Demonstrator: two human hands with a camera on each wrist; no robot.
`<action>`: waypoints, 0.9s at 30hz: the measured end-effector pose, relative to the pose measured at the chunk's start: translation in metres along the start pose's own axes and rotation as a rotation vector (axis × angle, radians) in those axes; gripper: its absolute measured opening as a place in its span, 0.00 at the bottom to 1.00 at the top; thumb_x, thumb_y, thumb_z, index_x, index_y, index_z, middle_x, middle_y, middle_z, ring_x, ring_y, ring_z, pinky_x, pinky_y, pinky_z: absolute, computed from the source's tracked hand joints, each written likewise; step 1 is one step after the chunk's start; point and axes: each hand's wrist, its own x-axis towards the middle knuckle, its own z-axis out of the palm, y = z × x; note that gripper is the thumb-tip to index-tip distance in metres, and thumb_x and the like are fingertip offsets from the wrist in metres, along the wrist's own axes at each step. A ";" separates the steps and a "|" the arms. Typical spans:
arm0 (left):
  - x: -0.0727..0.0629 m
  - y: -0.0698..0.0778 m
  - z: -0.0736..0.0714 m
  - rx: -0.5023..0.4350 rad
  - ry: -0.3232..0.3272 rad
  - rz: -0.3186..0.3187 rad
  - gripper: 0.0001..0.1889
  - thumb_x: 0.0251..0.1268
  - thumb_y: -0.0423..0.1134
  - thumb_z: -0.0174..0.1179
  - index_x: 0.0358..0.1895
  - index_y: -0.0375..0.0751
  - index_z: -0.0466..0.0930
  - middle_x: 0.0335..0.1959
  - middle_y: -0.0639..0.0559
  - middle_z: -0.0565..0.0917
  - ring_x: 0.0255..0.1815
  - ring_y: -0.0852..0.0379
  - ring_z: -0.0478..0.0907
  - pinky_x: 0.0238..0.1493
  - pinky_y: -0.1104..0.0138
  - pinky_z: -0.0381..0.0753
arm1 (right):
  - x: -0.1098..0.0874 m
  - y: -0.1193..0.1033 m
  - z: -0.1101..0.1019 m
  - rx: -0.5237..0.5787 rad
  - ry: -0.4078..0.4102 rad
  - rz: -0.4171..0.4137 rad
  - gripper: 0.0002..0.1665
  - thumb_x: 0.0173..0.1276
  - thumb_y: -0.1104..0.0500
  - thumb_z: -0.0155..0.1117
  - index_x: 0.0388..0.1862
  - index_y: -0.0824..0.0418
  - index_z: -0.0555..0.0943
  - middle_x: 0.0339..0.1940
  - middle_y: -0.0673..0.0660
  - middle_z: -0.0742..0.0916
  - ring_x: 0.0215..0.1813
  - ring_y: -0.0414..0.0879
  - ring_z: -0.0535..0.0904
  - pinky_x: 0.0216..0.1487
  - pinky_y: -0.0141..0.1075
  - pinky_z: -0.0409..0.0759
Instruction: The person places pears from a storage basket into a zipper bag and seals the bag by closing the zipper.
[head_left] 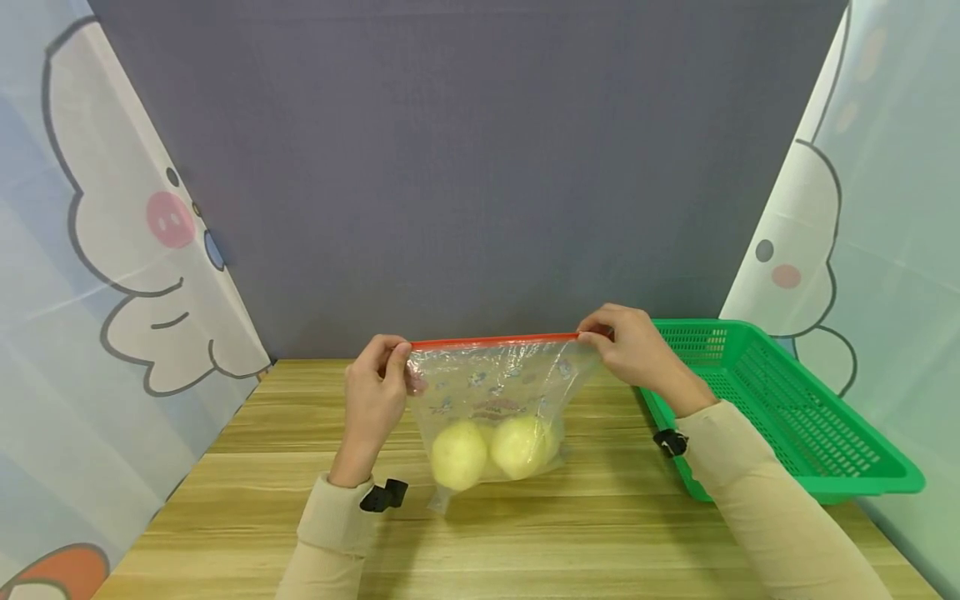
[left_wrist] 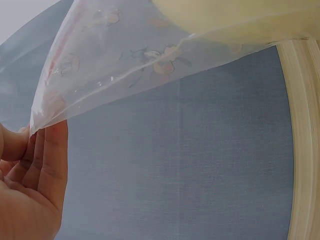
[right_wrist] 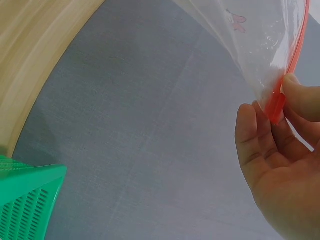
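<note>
A clear zip bag (head_left: 457, 383) with small cartoon prints hangs between both hands, its red zip strip (head_left: 495, 342) stretched almost level along the top. Pale yellow round fruits (head_left: 459, 457) lie side by side in its bottom, close over the table; their kind does not show. At the bag's left top corner, my left hand (head_left: 375, 392) pinches the film between thumb and fingers. My right hand (head_left: 633, 346) pinches the right top corner. In the right wrist view, a red slider (right_wrist: 275, 107) sits at that end of the strip, between thumb and fingertips.
A green slotted plastic basket (head_left: 862, 433) stands on the right of the wood-grain table (head_left: 247, 500), behind and beside the right forearm. A grey backdrop (head_left: 480, 167) rises at the table's far edge. Cartoon-printed curtains (head_left: 37, 292) flank both sides.
</note>
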 end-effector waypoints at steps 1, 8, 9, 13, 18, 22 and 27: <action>0.000 0.000 0.000 0.003 0.000 0.002 0.11 0.77 0.35 0.56 0.41 0.28 0.80 0.18 0.45 0.81 0.15 0.57 0.81 0.19 0.68 0.81 | 0.000 0.000 0.000 -0.001 0.001 0.001 0.08 0.75 0.61 0.63 0.45 0.61 0.88 0.39 0.54 0.85 0.37 0.47 0.78 0.41 0.45 0.78; 0.000 0.001 0.000 0.029 0.005 0.023 0.10 0.77 0.35 0.56 0.42 0.28 0.80 0.18 0.46 0.81 0.15 0.59 0.81 0.19 0.69 0.81 | -0.002 0.004 -0.003 -0.002 0.010 0.016 0.08 0.75 0.60 0.63 0.44 0.61 0.88 0.40 0.54 0.86 0.38 0.47 0.78 0.40 0.44 0.78; 0.000 0.001 0.000 0.029 0.006 0.024 0.10 0.76 0.35 0.56 0.42 0.28 0.80 0.18 0.46 0.81 0.15 0.59 0.81 0.19 0.69 0.81 | -0.002 0.004 -0.003 -0.003 0.010 0.017 0.08 0.75 0.60 0.63 0.44 0.61 0.88 0.40 0.54 0.86 0.38 0.48 0.78 0.40 0.44 0.77; 0.001 -0.001 0.000 0.012 0.008 0.014 0.10 0.77 0.35 0.56 0.41 0.29 0.80 0.19 0.45 0.81 0.16 0.57 0.81 0.19 0.69 0.82 | -0.003 0.004 -0.004 0.001 0.007 0.016 0.08 0.75 0.60 0.64 0.45 0.61 0.88 0.41 0.55 0.86 0.38 0.47 0.78 0.39 0.44 0.78; 0.001 0.000 0.000 0.003 0.005 0.000 0.10 0.77 0.35 0.56 0.41 0.29 0.80 0.19 0.45 0.81 0.16 0.58 0.82 0.20 0.68 0.82 | -0.002 0.005 -0.004 -0.005 0.012 0.018 0.07 0.75 0.61 0.64 0.44 0.61 0.88 0.41 0.55 0.86 0.38 0.48 0.79 0.40 0.44 0.79; 0.001 0.000 0.000 0.014 0.004 0.006 0.10 0.77 0.34 0.55 0.41 0.28 0.80 0.19 0.45 0.81 0.16 0.60 0.81 0.20 0.68 0.82 | -0.003 0.005 -0.005 -0.008 0.016 0.016 0.07 0.75 0.61 0.64 0.43 0.61 0.88 0.41 0.55 0.86 0.38 0.49 0.78 0.39 0.43 0.78; 0.001 0.000 0.000 0.008 -0.001 -0.004 0.10 0.77 0.34 0.55 0.41 0.28 0.80 0.19 0.44 0.81 0.16 0.59 0.82 0.20 0.68 0.83 | -0.004 0.007 -0.007 -0.016 0.017 0.018 0.07 0.75 0.61 0.64 0.43 0.61 0.88 0.41 0.55 0.86 0.36 0.48 0.76 0.38 0.43 0.76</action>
